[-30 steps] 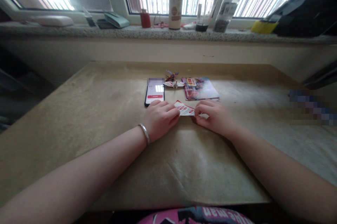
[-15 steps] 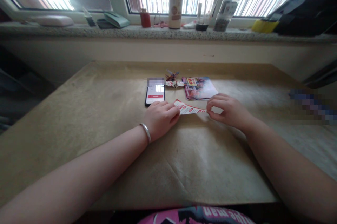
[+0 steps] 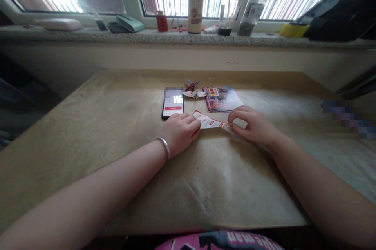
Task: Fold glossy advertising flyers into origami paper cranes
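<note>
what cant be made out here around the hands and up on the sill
Left end of the narrow red-and-white printed paper: head view, hidden by the left hand.
Its right tip: head view, covered by the right hand's fingertips.
Its lettering: head view, too small to read.
Top of the black-edged rectangular phone: head view, blurred by a pixelated patch.
Top of the tall beige cylindrical container: head view, cut off by the upper edge.

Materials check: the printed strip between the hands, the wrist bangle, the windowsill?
Printed strip: looks like thin paper, white with red print; thin, sharp edges suggest it. Gloss unclear.
Bangle: probably polished metal, silver-toned; bright highlights along the band.
Windowsill: likely granite, given the grey speckled front edge; imitation stone is possible.
</note>
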Demonstrator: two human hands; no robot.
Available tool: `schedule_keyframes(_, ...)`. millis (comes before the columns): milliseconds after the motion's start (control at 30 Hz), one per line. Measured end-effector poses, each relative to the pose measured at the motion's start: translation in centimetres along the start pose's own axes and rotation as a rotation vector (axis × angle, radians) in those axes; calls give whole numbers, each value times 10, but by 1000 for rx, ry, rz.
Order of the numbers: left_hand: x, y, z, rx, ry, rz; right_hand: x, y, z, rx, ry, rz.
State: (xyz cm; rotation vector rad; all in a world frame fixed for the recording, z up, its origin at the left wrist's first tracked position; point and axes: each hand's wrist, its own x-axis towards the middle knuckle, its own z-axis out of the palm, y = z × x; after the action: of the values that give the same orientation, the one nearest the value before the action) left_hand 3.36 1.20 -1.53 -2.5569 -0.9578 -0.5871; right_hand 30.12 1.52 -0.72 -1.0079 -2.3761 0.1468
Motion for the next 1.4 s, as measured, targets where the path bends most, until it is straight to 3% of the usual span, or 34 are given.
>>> schedule_keyframes(267,2,4,-1,12,7,24,15,-39,28,-275,5,-48)
schedule_keyframes(500,3,4,-1,-23,65,75,18,-48,33,-252,56,-40)
schedule_keyframes(667,4,4,-2,-43,80,98,17,-49,34,-254,39,-83)
schedule_keyframes(1100,-2,-5,-13,-78,8,71,11,-42,24,-104,35,-2)
schedule_keyframes(1233,-3,-11,-12,-108,20,46,9,-34,22,-45,62,21)
schedule_keyframes(1400,-3,-23,-14,-165,9,106,6,-21,19,45,8,43)
